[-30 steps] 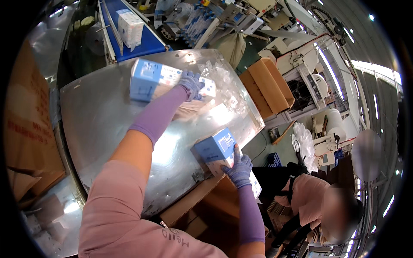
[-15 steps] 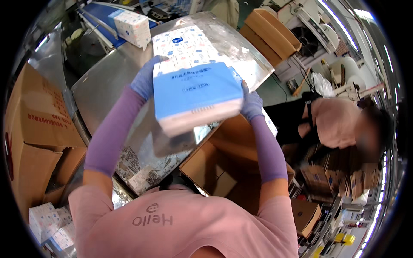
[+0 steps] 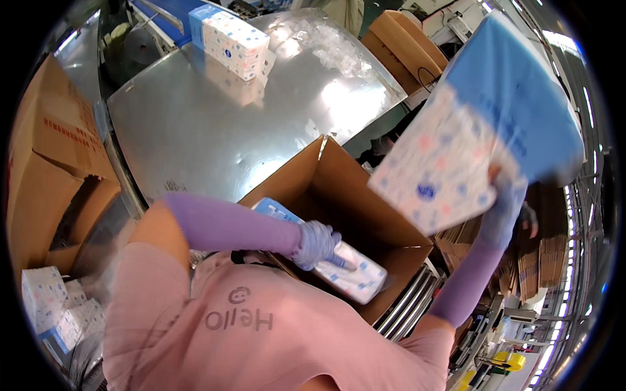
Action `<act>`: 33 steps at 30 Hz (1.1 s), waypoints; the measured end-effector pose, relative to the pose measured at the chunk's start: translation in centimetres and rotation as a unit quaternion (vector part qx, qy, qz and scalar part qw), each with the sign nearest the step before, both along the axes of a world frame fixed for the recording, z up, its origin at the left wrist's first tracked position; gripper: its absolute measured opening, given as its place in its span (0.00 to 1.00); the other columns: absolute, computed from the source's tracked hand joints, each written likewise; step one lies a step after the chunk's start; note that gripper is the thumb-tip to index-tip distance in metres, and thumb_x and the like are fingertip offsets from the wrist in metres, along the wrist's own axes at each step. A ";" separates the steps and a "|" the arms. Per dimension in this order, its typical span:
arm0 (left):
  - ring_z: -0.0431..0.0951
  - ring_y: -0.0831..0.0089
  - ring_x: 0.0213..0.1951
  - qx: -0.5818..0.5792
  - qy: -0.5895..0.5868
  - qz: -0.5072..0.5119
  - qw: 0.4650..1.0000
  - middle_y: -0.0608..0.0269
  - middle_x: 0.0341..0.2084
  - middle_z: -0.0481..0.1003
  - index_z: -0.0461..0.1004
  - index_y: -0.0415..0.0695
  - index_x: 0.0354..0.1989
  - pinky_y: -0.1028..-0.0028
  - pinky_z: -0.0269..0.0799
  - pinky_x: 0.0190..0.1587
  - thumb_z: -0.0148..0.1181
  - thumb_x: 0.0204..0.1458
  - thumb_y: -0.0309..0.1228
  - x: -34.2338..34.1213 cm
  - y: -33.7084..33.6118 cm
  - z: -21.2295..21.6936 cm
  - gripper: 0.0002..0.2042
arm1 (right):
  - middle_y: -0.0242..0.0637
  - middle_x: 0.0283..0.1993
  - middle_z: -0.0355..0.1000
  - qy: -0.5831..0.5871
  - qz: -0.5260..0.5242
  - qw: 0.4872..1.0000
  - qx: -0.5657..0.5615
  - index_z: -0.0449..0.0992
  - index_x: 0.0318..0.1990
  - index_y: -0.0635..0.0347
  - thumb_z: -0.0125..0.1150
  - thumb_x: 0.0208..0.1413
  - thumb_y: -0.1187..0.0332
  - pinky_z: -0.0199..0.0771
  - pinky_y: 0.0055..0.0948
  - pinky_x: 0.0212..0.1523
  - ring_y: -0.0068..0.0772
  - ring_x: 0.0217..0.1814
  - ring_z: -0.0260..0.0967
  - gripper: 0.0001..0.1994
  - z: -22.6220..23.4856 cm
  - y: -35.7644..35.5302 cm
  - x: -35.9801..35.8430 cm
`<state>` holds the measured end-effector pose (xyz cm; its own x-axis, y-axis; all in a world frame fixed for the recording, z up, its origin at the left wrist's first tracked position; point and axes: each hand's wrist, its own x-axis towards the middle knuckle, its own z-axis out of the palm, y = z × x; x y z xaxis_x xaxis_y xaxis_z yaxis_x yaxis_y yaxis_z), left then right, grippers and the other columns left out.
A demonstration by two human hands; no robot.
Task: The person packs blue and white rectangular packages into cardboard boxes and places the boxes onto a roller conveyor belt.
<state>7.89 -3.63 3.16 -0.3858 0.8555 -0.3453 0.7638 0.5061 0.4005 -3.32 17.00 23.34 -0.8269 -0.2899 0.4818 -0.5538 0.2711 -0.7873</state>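
At lower centre, our left grip [image 3: 318, 246] is clamping one pack [image 3: 360, 276]; at upper right, our right grip [image 3: 508, 189] is clamping another pack [image 3: 450, 153]. We're judging both light, soft, slippery, best held broadside.

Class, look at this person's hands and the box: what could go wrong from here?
The right hand alone holds the blue-and-white patterned rectangular pack near its lower edge, so it might tip or slip. The left hand grips a second white-and-blue patterned pack at the open brown cardboard box; the rim could snag it.
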 end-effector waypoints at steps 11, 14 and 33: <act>0.73 0.47 0.47 -0.124 -0.058 -0.121 0.983 0.43 0.52 0.67 0.56 0.62 0.65 0.50 0.73 0.36 0.56 0.42 0.37 0.5 8.6 -9.6 0.35 | 0.58 0.50 0.64 -0.253 0.017 0.721 0.645 0.28 0.69 0.34 0.62 0.43 0.43 0.69 0.46 0.49 0.58 0.49 0.69 0.53 -33.7 -4.7 6.8; 0.76 0.52 0.41 0.009 -0.056 -0.008 0.998 0.46 0.40 0.73 0.66 0.51 0.50 0.55 0.73 0.34 0.53 0.47 0.37 -2.4 3.6 -6.6 0.19 | 0.60 0.56 0.61 -0.337 0.023 0.733 0.591 0.30 0.69 0.33 0.52 0.51 0.49 0.66 0.47 0.53 0.62 0.54 0.65 0.44 -43.6 -4.5 7.0; 0.49 0.59 0.67 -0.235 0.416 0.495 0.726 0.61 0.62 0.58 0.66 0.45 0.59 0.41 0.28 0.65 0.40 0.57 0.35 -32.9 -33.5 -4.7 0.22 | 0.52 0.73 0.20 -0.381 0.192 0.678 0.599 0.30 0.70 0.34 0.35 0.43 0.22 0.28 0.72 0.62 0.57 0.75 0.17 0.50 -48.9 -0.9 8.8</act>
